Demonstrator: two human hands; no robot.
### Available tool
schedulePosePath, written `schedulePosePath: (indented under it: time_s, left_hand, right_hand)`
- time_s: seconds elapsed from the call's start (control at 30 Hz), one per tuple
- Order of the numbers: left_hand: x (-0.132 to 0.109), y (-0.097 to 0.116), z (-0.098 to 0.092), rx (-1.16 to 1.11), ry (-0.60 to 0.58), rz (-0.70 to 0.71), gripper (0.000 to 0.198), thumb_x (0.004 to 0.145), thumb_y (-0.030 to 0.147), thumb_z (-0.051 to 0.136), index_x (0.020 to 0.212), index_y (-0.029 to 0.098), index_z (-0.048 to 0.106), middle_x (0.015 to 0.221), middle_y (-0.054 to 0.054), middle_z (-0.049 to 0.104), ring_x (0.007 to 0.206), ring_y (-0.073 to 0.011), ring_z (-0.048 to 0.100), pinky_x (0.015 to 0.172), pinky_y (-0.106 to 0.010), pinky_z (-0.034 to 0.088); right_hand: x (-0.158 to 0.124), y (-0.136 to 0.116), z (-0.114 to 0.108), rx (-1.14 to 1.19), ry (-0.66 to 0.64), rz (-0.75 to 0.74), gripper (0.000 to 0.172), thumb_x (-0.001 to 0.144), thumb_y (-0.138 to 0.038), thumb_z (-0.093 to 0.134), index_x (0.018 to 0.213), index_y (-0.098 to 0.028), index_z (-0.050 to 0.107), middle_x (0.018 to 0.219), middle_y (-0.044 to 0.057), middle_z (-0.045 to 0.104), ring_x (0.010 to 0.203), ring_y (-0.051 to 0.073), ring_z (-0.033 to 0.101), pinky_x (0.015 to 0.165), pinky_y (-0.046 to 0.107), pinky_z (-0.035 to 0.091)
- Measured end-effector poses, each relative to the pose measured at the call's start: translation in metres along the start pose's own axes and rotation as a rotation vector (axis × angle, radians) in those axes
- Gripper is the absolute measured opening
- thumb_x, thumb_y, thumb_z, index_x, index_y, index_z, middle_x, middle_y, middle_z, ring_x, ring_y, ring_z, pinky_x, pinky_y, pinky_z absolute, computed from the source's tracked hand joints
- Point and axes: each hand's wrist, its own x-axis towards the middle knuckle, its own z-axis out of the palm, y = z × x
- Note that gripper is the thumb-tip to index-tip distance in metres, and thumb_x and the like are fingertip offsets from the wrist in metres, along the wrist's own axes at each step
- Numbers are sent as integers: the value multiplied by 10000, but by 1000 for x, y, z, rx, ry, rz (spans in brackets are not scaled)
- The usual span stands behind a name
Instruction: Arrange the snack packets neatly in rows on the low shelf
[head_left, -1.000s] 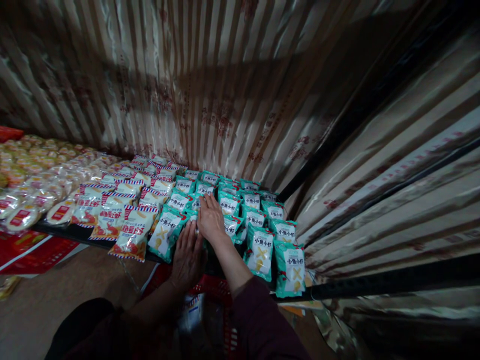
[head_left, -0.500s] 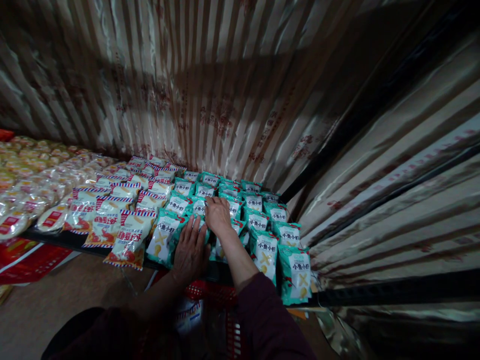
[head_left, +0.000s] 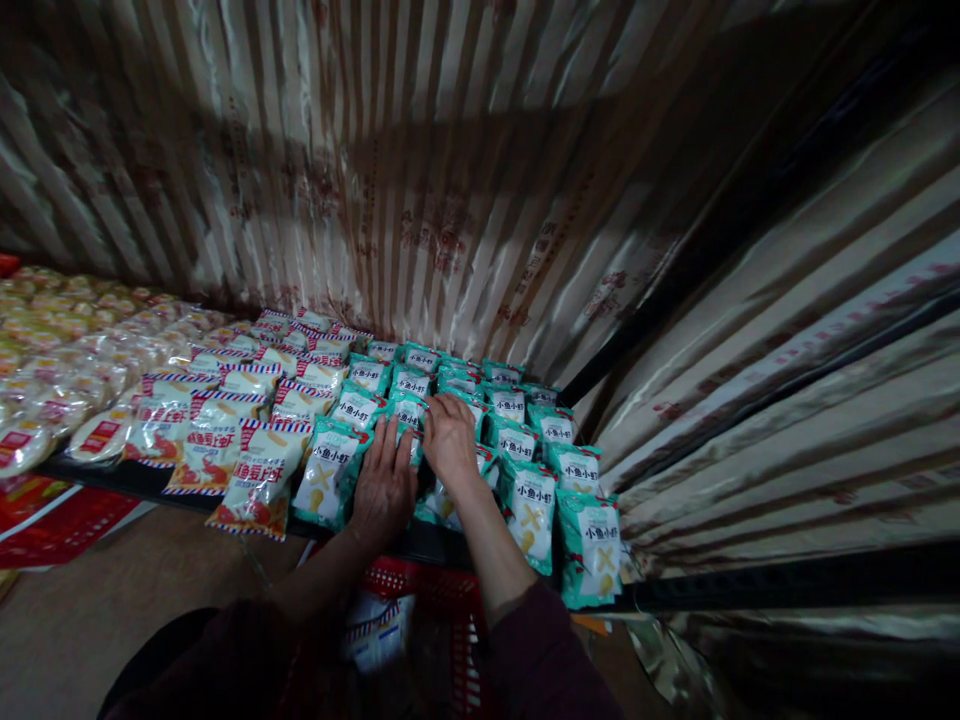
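Note:
Rows of teal snack bags (head_left: 326, 472) with white label panels lie on the shelf. My left hand (head_left: 384, 482) rests palm down on a bag in the front row, its fingers stretched forward over the upper part. Most of that bag is hidden under the hand. Just to the right, my right hand (head_left: 451, 442) lies over the bags one row further back, fingers extended and slightly bent, touching their tops. Neither hand is closed around a bag. To the left are white and orange snack bags (head_left: 256, 478) with striped edges.
Round wrapped snacks (head_left: 97, 435) fill the shelf's left end. A corrugated, patterned sheet (head_left: 442, 200) stands behind, and a black post (head_left: 615, 350) rises at the right. Below the shelf's edge sits a red basket (head_left: 420, 585) with a packet (head_left: 379, 630) inside.
My right hand has shifted slightly to the right across the bags. My left hand has moved slightly up over its bag, fingers reaching further back.

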Motion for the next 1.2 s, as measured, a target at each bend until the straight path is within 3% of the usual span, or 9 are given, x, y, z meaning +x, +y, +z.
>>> schedulePosePath:
  time_s: [0.17, 0.3, 0.5, 0.73, 0.9, 1.07, 1.2]
  left_hand:
    - [-6, 1, 3, -7, 11, -11, 467, 910, 104, 327, 1376, 127, 350, 1496, -202, 279, 1430, -312, 85, 1052, -539, 331]
    - [-10, -3, 7, -27, 24, -28, 474, 944, 203, 344, 1412, 144, 292, 1503, -194, 267, 1435, -296, 70, 1072, -531, 300]
    - [-12, -9, 6, -184, 6, -33, 500, 964, 241, 279, 1454, 208, 183, 1524, -139, 239, 1440, -257, 67, 1120, -498, 259]
    - [-10, -17, 2, -366, -24, -57, 456, 964, 241, 285, 1420, 242, 276, 1517, -104, 277, 1436, -215, 121, 1131, -473, 266]
    - [-2, -10, -11, -523, 14, -112, 419, 960, 297, 299, 1360, 211, 389, 1488, -108, 339, 1418, -219, 205, 1123, -493, 281]
    - [25, -6, -29, -610, 6, -378, 399, 947, 318, 328, 1289, 185, 485, 1446, -98, 413, 1361, -204, 345, 1125, -428, 299]
    - [71, -18, -30, -517, -87, -593, 399, 910, 292, 369, 1262, 179, 520, 1383, -86, 493, 1314, -226, 414, 1101, -435, 330]
  right_hand:
    - [-30, -14, -6, 166, 154, -31, 395, 924, -185, 327, 1211, -122, 592, 1305, 139, 527, 1270, 233, 406, 1073, 443, 357]
    - [-64, -31, 1, 294, 201, -29, 416, 946, -239, 293, 1270, -142, 535, 1348, 146, 495, 1294, 223, 409, 1068, 465, 374]
    - [-102, -54, 25, 454, 184, 228, 517, 976, -369, 225, 1411, -119, 347, 1485, 169, 334, 1396, 239, 276, 1095, 495, 321]
    - [-103, -67, 34, 694, 145, 460, 623, 947, -526, 230, 1398, -124, 382, 1507, 150, 298, 1404, 243, 253, 1124, 486, 249]
    - [-97, -65, 33, 800, 163, 504, 615, 944, -536, 253, 1398, -146, 392, 1522, 125, 276, 1413, 226, 228, 1140, 473, 212]
    - [-87, -56, 40, 766, 162, 461, 630, 948, -540, 217, 1393, -129, 393, 1530, 136, 250, 1425, 219, 198, 1141, 470, 215]
    - [-79, -51, 49, 689, 165, 413, 671, 942, -546, 236, 1419, -81, 325, 1528, 181, 226, 1427, 240, 184, 1136, 487, 211]
